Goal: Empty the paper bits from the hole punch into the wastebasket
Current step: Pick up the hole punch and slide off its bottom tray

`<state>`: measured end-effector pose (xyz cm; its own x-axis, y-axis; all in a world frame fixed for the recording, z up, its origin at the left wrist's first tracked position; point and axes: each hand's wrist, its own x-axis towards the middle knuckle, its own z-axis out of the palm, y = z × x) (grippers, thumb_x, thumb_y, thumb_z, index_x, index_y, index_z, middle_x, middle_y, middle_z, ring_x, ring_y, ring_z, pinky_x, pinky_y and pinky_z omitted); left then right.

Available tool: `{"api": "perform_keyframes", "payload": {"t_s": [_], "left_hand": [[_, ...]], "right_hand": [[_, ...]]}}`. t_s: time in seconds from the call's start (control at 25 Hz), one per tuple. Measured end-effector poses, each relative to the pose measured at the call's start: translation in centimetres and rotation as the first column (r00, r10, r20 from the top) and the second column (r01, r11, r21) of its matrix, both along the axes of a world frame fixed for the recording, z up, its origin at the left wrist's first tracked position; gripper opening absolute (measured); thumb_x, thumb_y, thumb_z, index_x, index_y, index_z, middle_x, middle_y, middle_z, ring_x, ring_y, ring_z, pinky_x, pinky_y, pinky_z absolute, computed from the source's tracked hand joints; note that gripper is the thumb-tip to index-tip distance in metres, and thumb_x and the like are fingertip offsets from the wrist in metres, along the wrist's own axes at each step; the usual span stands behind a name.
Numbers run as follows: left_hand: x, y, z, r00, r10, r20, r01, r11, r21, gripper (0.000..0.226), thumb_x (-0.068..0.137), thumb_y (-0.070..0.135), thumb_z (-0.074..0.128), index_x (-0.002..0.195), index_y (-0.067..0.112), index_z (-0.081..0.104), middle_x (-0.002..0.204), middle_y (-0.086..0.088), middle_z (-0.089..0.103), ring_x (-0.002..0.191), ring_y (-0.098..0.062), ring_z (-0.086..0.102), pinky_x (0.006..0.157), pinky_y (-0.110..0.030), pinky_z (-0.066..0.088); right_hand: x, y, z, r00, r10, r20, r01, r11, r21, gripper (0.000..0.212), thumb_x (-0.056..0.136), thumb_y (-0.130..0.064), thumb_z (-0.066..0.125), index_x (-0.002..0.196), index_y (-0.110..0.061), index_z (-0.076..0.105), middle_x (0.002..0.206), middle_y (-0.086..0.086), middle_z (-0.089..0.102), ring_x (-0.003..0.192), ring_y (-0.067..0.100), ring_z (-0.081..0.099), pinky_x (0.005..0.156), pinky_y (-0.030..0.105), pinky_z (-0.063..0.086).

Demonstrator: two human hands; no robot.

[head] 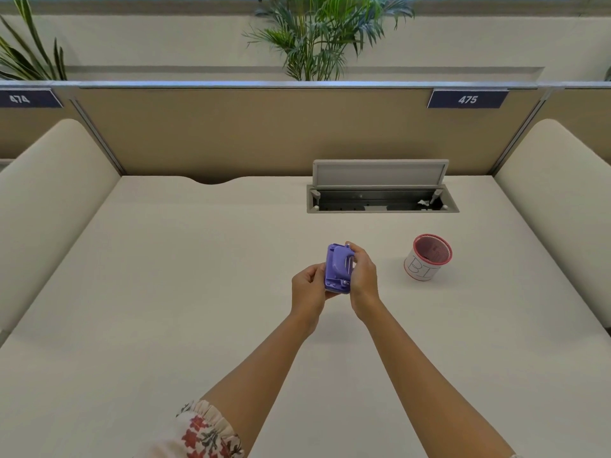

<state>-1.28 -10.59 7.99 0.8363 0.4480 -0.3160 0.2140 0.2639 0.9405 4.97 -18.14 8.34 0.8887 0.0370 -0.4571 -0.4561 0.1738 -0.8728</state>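
A small purple hole punch (pixel 336 267) is held above the middle of the desk, tipped on its side with its handle facing me. My left hand (pixel 309 289) grips its left edge and near end. My right hand (pixel 362 276) wraps its right side, with fingertips over the far end. To the right stands the wastebasket (pixel 426 259), a small round red mesh cup wrapped in white paper with letters on it. It is upright and open at the top, about a hand's width from my right hand. The punch's underside is hidden.
The cream desk (pixel 198 292) is walled by tan partitions (pixel 231 133) at the back and padded panels at both sides. An open cable tray (pixel 380 200) with a raised lid sits at the back right, behind the wastebasket.
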Motion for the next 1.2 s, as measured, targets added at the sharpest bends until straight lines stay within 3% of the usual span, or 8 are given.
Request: {"api": "perform_keyframes", "payload": {"t_s": [0.08,0.24,0.32,0.56,0.72,0.88,1.12,1.2], "left_hand": [[0.0,0.0,0.0,1.000,0.012,-0.007,-0.012,1.000,0.006,0.022,0.101,0.013,0.052,0.094,0.014,0.073,0.089,-0.007,0.075,0.080,-0.022,0.075,0.071,-0.031,0.063],[0.0,0.1,0.0,1.000,0.020,-0.011,-0.020,0.999,-0.026,0.023,0.102,0.020,0.052,0.098,0.015,0.074,0.095,-0.006,0.077,0.085,-0.022,0.076,0.073,-0.032,0.063],[0.1,0.0,0.0,1.000,0.024,-0.018,-0.024,0.999,-0.026,0.024,0.102,0.020,0.051,0.103,0.011,0.074,0.097,-0.007,0.077,0.086,-0.023,0.075,0.074,-0.033,0.063],[0.1,0.1,0.0,0.999,0.033,-0.030,-0.033,0.999,-0.022,0.025,0.102,0.021,0.052,0.110,0.007,0.072,0.099,-0.012,0.076,0.086,-0.025,0.076,0.077,-0.037,0.064],[0.0,0.1,0.3,0.999,0.039,-0.014,-0.040,0.999,-0.032,0.020,0.101,0.016,0.054,0.109,0.011,0.071,0.097,-0.009,0.076,0.083,-0.022,0.077,0.071,-0.032,0.063],[0.0,0.4,0.4,1.000,0.010,-0.002,-0.010,0.999,-0.050,0.023,0.099,0.011,0.054,0.115,0.012,0.071,0.100,-0.006,0.077,0.085,-0.022,0.077,0.076,-0.038,0.064],[0.0,0.7,0.3,1.000,-0.001,-0.021,0.000,0.996,-0.090,0.024,0.099,0.010,0.055,0.118,0.006,0.069,0.101,-0.008,0.077,0.089,-0.024,0.076,0.080,-0.040,0.063],[0.2,0.8,-0.1,0.999,0.007,-0.036,-0.010,0.996,-0.094,0.028,0.098,0.009,0.056,0.124,0.003,0.066,0.106,-0.011,0.077,0.093,-0.026,0.076,0.084,-0.044,0.062]], "right_hand": [[-0.4,0.0,0.2,0.992,0.081,0.094,-0.071,0.992,-0.105,0.027,0.100,-0.036,0.047,0.123,-0.026,0.056,0.128,0.009,0.062,0.099,0.026,0.064,0.085,0.036,0.057],[-0.9,0.4,0.5,0.938,0.259,0.232,-0.144,0.896,-0.420,0.061,0.088,-0.035,0.068,0.142,-0.020,0.043,0.142,0.005,0.049,0.118,0.025,0.057,0.087,0.030,0.053],[-1.0,0.7,0.6,0.927,0.266,0.267,-0.118,0.877,-0.465,0.060,0.089,-0.027,0.068,0.143,-0.018,0.042,0.143,0.007,0.048,0.114,0.021,0.055,0.086,0.027,0.050],[-1.2,0.6,1.0,0.920,0.200,0.338,-0.027,0.891,-0.454,0.039,0.098,-0.022,0.052,0.136,-0.014,0.048,0.133,0.010,0.058,0.113,0.024,0.059,0.092,0.036,0.055],[-1.0,0.1,1.1,0.948,0.160,0.274,-0.035,0.911,-0.411,0.034,0.100,-0.026,0.046,0.132,-0.015,0.051,0.125,0.009,0.061,0.105,0.025,0.063,0.084,0.036,0.060],[-0.9,-0.7,1.3,0.962,0.147,0.231,-0.061,0.938,-0.341,0.027,0.100,-0.025,0.043,0.121,-0.015,0.057,0.110,0.007,0.063,0.090,0.020,0.063,0.064,0.022,0.054],[-0.5,-1.2,1.4,0.971,0.133,0.197,-0.082,0.965,-0.249,0.021,0.100,-0.024,0.041,0.100,-0.018,0.061,0.099,0.014,0.065,0.086,0.028,0.065,0.072,0.036,0.056],[-0.5,-1.4,1.5,0.976,0.108,0.187,-0.066,0.974,-0.217,0.023,0.102,-0.025,0.039,0.101,-0.018,0.061,0.095,0.008,0.065,0.083,0.022,0.066,0.065,0.029,0.055]]}}
